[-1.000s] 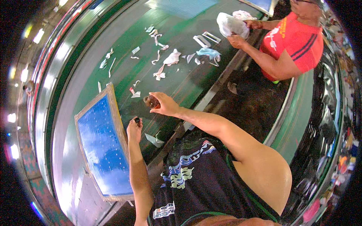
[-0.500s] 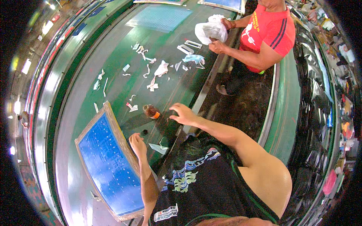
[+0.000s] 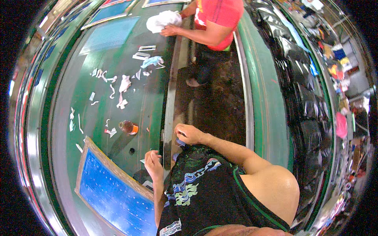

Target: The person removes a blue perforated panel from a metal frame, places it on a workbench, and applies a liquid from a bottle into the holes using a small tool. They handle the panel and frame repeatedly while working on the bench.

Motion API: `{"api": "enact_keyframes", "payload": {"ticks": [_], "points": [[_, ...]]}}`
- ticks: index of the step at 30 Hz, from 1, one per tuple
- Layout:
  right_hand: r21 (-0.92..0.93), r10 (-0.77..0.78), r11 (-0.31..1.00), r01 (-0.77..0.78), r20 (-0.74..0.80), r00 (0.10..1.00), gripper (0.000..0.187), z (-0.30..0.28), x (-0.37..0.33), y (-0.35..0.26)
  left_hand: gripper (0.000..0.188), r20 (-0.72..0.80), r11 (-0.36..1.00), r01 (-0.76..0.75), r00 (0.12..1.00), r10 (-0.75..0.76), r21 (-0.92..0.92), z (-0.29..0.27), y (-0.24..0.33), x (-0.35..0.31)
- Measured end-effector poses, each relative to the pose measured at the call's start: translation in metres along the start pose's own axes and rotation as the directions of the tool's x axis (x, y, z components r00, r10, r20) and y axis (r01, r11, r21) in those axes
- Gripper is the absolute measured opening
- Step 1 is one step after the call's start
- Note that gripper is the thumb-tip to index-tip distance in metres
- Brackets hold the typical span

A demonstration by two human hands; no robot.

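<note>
Long, green and streaked, the surface (image 3: 151, 104) is bordered on its right by a dark floor (image 3: 224, 98). Closest in, a black shirt (image 3: 208, 185) is worn, and the left forearm is raised almost straight from the lower edge. The left hand (image 3: 154, 163) is held near the surface's edge, half open, its fingers loosely bent, with nothing seen in its grasp; a pale scrap (image 3: 143, 160) is partly hidden behind it. The right arm is brought across from the right with its elbow bent, and the right hand (image 3: 191, 134) is carried in front of the shirt, fingers curled inward; whether anything is held there cannot be told.

Left of the left forearm, a blue framed panel (image 3: 114, 192) is set. Just past its wooden edge, a small black cap (image 3: 132, 150) is left on the surface. Farther out, untouched by either hand, a brown bottle (image 3: 128, 128) with an orange label is placed, its neck toward the left. Judged by its gloss, it is probably glass: stiff, slippery, fairly heavy and breakable if dropped. It would be best gripped around the labelled body; the cap, likely light and stiff, by its rim.

Beyond, a crumpled pinkish scrap (image 3: 125, 83) is strewn among others, and a white bag (image 3: 163, 21) is held by a red-shirted co-worker (image 3: 218, 19).
</note>
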State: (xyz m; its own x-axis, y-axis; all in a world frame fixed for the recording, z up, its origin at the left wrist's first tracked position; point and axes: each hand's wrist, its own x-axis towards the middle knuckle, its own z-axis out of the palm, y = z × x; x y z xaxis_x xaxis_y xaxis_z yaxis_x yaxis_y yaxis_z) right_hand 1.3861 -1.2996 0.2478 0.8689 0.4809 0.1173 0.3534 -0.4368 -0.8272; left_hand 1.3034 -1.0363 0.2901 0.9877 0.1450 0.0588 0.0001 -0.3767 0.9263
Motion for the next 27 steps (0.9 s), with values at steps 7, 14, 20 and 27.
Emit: {"api": "enact_keyframes", "payload": {"ticks": [7,14,20,27], "points": [[-0.012,0.03,0.999,-0.03,-0.043,0.999,0.017,-0.017,-0.028,-0.033,0.011,0.231,0.963,-0.257,0.944,0.234,0.077,0.031,0.03,0.019],[0.084,-0.032,0.996,0.033,-0.014,0.999,0.019,-0.023,-0.015,-0.045,0.014,0.318,0.968,-0.245,0.923,0.218,0.048,0.053,0.055,0.029],[0.061,-0.007,0.998,0.006,0.014,1.0,0.017,-0.05,-0.013,-0.033,0.01,0.317,0.947,-0.316,0.905,0.285,0.052,0.077,0.064,0.057],[-0.002,0.008,1.0,-0.008,0.002,1.0,0.02,-0.084,0.007,0.009,0.01,0.334,0.864,-0.451,0.868,0.367,0.222,0.124,0.074,0.098]]}}
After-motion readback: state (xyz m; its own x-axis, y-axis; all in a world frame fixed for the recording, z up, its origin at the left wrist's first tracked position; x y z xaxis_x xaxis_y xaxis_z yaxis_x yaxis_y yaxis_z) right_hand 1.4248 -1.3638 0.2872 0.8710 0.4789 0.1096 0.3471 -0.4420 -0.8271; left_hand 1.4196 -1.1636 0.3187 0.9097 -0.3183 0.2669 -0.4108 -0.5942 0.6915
